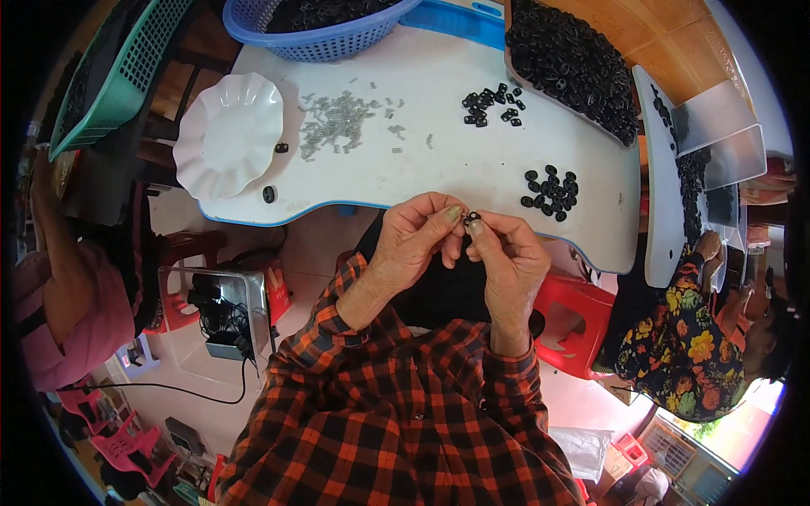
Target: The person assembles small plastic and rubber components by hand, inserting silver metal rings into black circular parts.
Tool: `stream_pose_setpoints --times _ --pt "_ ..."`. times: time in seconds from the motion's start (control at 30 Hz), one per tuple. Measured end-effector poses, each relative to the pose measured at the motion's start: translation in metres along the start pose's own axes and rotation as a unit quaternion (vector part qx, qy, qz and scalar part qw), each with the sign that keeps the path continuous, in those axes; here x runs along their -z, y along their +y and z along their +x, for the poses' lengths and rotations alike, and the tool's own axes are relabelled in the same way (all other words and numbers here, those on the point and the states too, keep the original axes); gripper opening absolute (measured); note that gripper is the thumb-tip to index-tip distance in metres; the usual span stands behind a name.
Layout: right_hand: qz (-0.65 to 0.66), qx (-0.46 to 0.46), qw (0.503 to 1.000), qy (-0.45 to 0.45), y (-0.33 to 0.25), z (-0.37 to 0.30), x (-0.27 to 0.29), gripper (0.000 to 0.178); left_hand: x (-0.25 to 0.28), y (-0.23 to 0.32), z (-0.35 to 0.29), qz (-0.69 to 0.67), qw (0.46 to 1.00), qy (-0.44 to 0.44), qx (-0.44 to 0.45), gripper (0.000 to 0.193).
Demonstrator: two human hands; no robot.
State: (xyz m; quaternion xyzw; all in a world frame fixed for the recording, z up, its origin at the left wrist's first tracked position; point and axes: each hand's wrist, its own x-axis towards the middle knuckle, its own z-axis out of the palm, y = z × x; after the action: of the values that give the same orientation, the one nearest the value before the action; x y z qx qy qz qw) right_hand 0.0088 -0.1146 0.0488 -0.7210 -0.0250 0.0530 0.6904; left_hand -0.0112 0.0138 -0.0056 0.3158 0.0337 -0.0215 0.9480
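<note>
Together, the left hand [415, 238] and right hand [511, 260] pinch a small black piece [472, 217] between them, fingertips closed.

Blue-edged white tabletop [371, 173], white plate [229, 135], green crate [118, 105], blue basket [337, 48], black held piece [472, 218], black ovals [548, 189], clear-grey strips [339, 122], orange-and-black plaid shirt [380, 413], red stool [578, 319], co-worker's top [682, 354] black with yellow-and-red flowers.

a small black piece [472, 217] with pale glints is held up, near and right of centre, partly covered, its tilt unclear.
</note>
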Motion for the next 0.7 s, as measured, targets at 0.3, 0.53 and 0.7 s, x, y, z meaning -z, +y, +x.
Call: stream_pose_setpoints --times 0.3,0.53,0.7 --pt "0.004 0.002 1.000 0.003 0.0017 0.0005 -0.0012 0.011 0.0001 -0.0005 0.0000 0.014 1.000 0.007 -0.007 0.021" --pt "0.004 0.001 1.000 0.002 0.0001 -0.0002 -0.0010 0.010 -0.0009 0.0001 -0.0014 0.056 0.998 0.017 -0.022 0.020" --pt "-0.013 0.012 1.000 0.009 -0.0015 -0.0015 -0.0018 0.010 -0.0054 0.0020 -0.0029 0.080 0.996 0.016 -0.038 0.019"
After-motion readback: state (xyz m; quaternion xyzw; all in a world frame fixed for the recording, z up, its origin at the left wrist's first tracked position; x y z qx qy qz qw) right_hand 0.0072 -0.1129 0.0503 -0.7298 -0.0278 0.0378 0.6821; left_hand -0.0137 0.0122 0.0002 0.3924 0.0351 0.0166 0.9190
